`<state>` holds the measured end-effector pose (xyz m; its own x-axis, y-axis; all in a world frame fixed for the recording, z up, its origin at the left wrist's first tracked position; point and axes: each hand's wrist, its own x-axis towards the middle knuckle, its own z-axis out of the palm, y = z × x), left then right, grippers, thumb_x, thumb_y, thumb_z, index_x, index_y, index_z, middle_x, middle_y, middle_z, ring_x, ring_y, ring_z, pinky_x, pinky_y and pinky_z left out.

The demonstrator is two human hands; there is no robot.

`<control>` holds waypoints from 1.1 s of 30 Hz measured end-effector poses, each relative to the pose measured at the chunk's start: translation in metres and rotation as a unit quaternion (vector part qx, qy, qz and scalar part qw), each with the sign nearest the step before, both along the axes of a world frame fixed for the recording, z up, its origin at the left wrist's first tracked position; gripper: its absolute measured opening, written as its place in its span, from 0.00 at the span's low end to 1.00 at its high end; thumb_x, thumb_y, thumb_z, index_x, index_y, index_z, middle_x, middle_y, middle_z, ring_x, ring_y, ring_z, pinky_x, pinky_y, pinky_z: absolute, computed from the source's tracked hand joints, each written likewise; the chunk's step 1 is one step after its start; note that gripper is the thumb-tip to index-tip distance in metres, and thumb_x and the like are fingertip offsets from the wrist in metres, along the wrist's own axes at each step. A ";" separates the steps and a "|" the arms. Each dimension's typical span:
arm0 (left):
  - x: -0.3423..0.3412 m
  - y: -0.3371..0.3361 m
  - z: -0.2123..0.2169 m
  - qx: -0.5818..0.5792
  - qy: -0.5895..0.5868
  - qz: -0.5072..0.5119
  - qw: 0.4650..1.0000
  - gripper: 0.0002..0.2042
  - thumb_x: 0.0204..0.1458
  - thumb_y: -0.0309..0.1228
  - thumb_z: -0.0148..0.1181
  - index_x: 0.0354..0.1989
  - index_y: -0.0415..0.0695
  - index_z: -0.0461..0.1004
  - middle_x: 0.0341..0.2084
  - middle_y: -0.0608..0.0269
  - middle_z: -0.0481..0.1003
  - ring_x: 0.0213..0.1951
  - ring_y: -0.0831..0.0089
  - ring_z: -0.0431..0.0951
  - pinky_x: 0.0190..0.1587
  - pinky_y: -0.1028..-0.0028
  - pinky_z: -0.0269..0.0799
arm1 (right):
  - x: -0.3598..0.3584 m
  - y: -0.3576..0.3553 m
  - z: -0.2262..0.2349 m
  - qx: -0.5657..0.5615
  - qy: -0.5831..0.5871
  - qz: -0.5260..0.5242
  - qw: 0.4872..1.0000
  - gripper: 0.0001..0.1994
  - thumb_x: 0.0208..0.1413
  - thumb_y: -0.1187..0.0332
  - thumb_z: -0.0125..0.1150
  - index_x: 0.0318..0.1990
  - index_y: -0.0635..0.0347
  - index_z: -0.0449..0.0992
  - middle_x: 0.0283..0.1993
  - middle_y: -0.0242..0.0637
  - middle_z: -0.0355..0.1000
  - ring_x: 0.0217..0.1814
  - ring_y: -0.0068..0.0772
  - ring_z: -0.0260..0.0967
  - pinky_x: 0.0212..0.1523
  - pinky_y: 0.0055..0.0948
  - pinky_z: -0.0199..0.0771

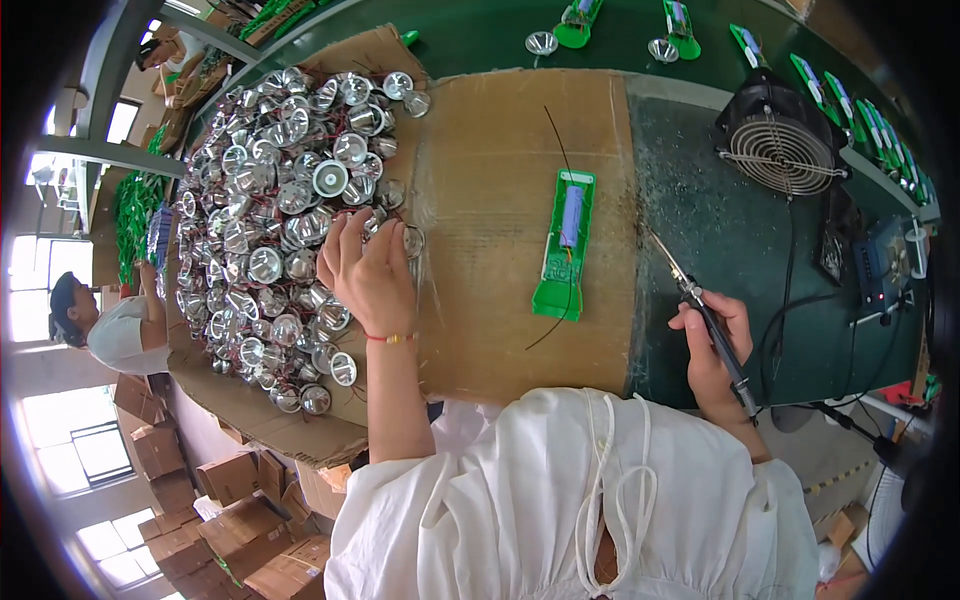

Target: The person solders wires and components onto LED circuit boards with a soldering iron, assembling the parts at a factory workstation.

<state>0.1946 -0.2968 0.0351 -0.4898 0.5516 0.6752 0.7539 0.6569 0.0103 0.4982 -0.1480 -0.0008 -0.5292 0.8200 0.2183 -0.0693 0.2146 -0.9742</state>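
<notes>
My left hand [368, 275] is over the right edge of a large heap of shiny silver reflector cups [265, 265], with fingers apart and bent down onto the cups. Its fingertips touch the heap, and no cup shows clearly gripped. In my right hand [722, 350] is a soldering iron [692, 290], its metal tip pointing up and left. Between the hands, a green plastic flashlight housing [556, 298] lies on the brown cardboard mat [480, 220]. It contains a purple battery cell [571, 215] and a small circuit board. A thin dark wire [556, 135] sticks out beyond its far end.
A fan with a round wire guard [780, 155] stands at the far right. Behind it sits a blue soldering station [882, 262] with a cable. More green housings [682, 28] line the bench's far edge. A co-worker [110, 325] is at the left, near stacked cardboard boxes [240, 530].
</notes>
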 end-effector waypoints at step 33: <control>0.100 0.028 -0.015 0.062 -0.406 -0.216 0.886 0.06 0.41 0.28 0.63 0.28 0.44 0.75 0.19 0.65 0.73 0.25 0.67 0.70 0.34 0.71 0.63 | -0.016 -0.010 0.009 0.008 -0.016 0.084 0.996 0.08 0.48 0.74 0.59 0.33 0.67 0.68 0.29 0.41 0.71 0.27 0.23 0.67 0.27 0.22 0.67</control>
